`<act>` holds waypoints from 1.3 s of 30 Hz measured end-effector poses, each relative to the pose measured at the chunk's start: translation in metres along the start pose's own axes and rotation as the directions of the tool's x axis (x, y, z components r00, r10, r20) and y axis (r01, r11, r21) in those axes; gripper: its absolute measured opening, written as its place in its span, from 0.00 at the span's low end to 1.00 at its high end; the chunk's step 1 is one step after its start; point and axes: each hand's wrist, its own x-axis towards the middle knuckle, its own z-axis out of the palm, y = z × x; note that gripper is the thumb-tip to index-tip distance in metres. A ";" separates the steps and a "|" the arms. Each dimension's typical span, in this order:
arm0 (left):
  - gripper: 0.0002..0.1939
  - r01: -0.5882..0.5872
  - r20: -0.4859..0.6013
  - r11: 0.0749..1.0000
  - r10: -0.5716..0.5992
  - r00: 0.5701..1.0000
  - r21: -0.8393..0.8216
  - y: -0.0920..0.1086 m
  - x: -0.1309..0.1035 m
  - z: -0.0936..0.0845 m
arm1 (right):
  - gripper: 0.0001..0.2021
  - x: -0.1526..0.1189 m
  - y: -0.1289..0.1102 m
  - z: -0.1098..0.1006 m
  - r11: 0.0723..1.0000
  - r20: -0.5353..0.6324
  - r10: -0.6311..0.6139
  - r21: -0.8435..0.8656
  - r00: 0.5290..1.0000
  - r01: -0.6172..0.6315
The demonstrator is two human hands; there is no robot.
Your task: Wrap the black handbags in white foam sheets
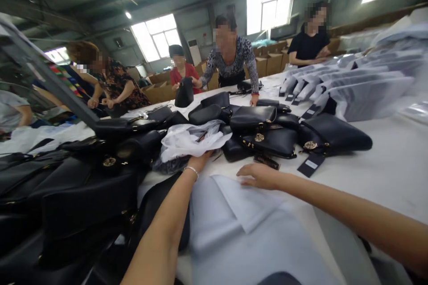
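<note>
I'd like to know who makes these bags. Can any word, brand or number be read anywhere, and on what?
Nothing here can be read.
Dark hang tag with a pale label: print too small and blurred.
Round gold emblems on the black bags: any marking is too small to tell.
Cardboard boxes at the back: no print visible.
</note>
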 end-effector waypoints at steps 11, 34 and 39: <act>0.21 -0.033 0.089 0.997 0.038 0.995 -0.065 0.050 -0.064 -0.018 | 0.35 -0.028 -0.027 0.025 0.984 0.049 -0.176 -0.008 0.983 0.177; 0.27 -0.168 0.027 0.961 0.179 0.984 -0.221 0.086 -0.074 0.051 | 0.23 -0.083 -0.096 0.012 0.947 0.019 0.121 0.296 0.992 -0.121; 0.29 -0.062 -0.078 0.954 0.041 0.996 -0.294 0.106 -0.093 -0.001 | 0.31 -0.134 -0.113 -0.029 0.838 0.054 0.225 0.499 0.973 -0.221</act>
